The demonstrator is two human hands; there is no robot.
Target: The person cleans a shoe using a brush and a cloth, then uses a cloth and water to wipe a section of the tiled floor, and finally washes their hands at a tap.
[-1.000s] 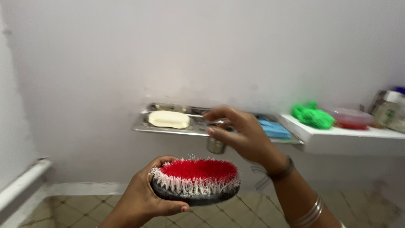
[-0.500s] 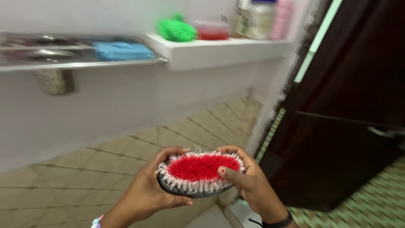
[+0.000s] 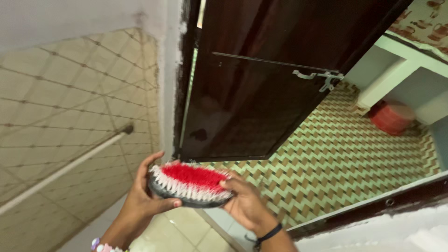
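Both hands on the scrub brush, right by the open doorway.

Head view: the left hand (image 3: pixel 140 196) cups one end of the scrub brush (image 3: pixel 189 184) and the right hand (image 3: pixel 245 205) clamps the other, bristles up, in front of the dark wooden door (image 3: pixel 256 84) and above the patterned floor (image 3: pixel 336 154). It's oval, red bristles ringed in white on a dark base; it looks light and rigid, the bristles springy, so the base edge is likely the best hold.
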